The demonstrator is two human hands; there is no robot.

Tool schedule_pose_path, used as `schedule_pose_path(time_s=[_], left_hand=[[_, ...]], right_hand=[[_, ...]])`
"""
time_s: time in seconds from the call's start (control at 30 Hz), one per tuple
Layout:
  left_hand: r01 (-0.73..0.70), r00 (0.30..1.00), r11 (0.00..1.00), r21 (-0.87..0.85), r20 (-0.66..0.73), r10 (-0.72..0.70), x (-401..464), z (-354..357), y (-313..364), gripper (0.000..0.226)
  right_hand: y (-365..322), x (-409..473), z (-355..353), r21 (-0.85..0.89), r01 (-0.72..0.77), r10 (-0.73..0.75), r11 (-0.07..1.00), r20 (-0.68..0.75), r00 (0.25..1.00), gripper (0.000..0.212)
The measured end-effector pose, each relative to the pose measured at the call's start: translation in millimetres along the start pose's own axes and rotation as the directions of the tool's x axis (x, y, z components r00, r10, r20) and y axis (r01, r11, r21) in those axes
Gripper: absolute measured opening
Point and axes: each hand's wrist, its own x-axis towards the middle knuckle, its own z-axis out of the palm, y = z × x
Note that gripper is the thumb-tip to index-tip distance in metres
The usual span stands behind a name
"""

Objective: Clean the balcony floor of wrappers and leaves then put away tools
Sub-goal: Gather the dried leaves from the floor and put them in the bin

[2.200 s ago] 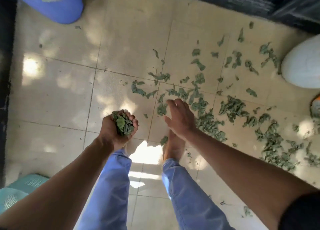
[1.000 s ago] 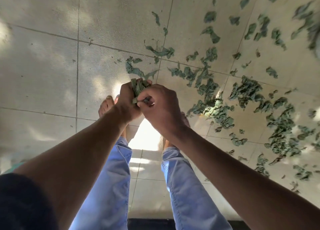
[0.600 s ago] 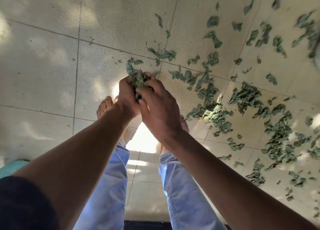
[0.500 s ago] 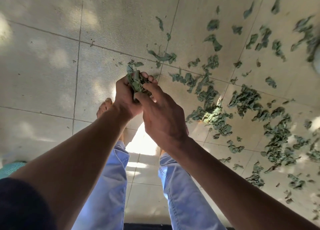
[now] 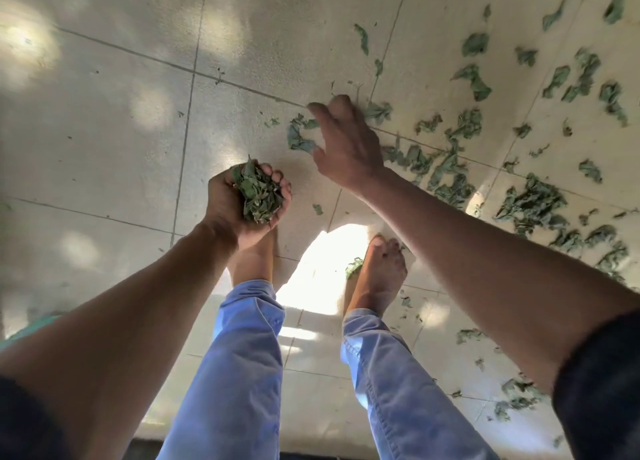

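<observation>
The left hand sits just left of the frame's centre, palm up and fingers curled round a bunch of crumpled green leaves, which fills the cupped palm and sticks out above the fingertips. The right hand is above and to the right of it, reaching toward the floor with its back to the camera; the fingers are spread and loosely bent, holding nothing, and they hover over or touch a few loose leaves near a tile joint, though contact cannot be made out. Many more scattered leaves lie across the right half of the frame, thickest in a band running from the centre toward the right edge, with single scraps in the upper right and a few more in the lower right. The left half of the pale tiled floor shows only tiny specks and soft patches of light. Two bare feet stand at lower centre, the left foot partly hidden under the left hand and the right foot beside a bright patch of sunlight, with one small leaf against its inner edge. Blue trouser legs run down to the bottom edge, and dark sleeves show in both lower corners. A sliver of something teal shows at the left edge.
</observation>
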Motion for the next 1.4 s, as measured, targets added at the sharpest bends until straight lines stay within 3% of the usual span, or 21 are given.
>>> schedule_pose_path(time_s=[0.2,0.5,0.57,0.63,0.7,0.83,0.93,1.0,1.17,1.4], left_hand=[[-0.006,1.000,1.000,0.009,-0.012,0.006,-11.0,-25.8,1.4,0.017],[-0.016,0.999,1.000,0.012,0.029,0.016,-3.7,-17.2,-0.5,0.020],[-0.010,0.999,1.000,0.022,0.035,0.010,-1.4,-14.9,-2.9,0.022],[-0.008,0.999,1.000,0.024,0.038,0.007,0.0,-12.7,-8.3,0.026],[-0.010,0.999,1.000,0.022,0.051,0.009,-2.8,-7.9,-15.0,0.028],[-0.021,1.000,1.000,0.000,0.023,0.021,-5.9,9.4,-30.4,0.020],[-0.051,0.999,0.997,0.059,0.012,0.050,-4.1,30.3,-47.6,0.021],[-0.073,0.997,0.991,0.117,0.047,0.068,-5.9,50.9,-63.5,0.022],[-0.020,0.978,0.985,0.171,0.206,-0.016,-0.2,84.8,-99.7,0.025],[-0.029,0.969,0.980,0.197,0.244,-0.021,1.7,90.6,-134.6,0.030]], right_hand=[[-27.6,22.4,23.8,-0.157,0.161,-0.133,0.974,0.176,0.975,0.079],[4.9,-9.9,35.2,-0.208,0.313,-0.285,0.927,0.156,0.946,0.038],[15.3,-11.4,38.0,-0.098,0.244,-0.236,0.965,0.090,0.968,0.033],[21.9,-14.6,38.3,0.077,0.084,-0.084,0.993,-0.002,0.996,0.030],[20.7,-22.8,28.7,0.297,-0.044,0.081,0.954,-0.115,0.990,0.025],[-7.5,-72.3,-33.7,0.590,-0.029,0.250,0.807,-0.297,0.922,0.018],[-32.9,-118.0,-70.5,0.678,0.045,0.247,0.734,-0.328,0.912,0.018],[-39.0,-135.6,-73.4,0.652,0.040,0.227,0.757,-0.320,0.920,0.020],[-26.6,-145.9,-56.6,0.356,-0.006,0.133,0.935,-0.333,0.934,0.019],[-7.4,-165.9,-63.4,0.325,-0.100,0.203,0.940,-0.302,0.932,0.038]])
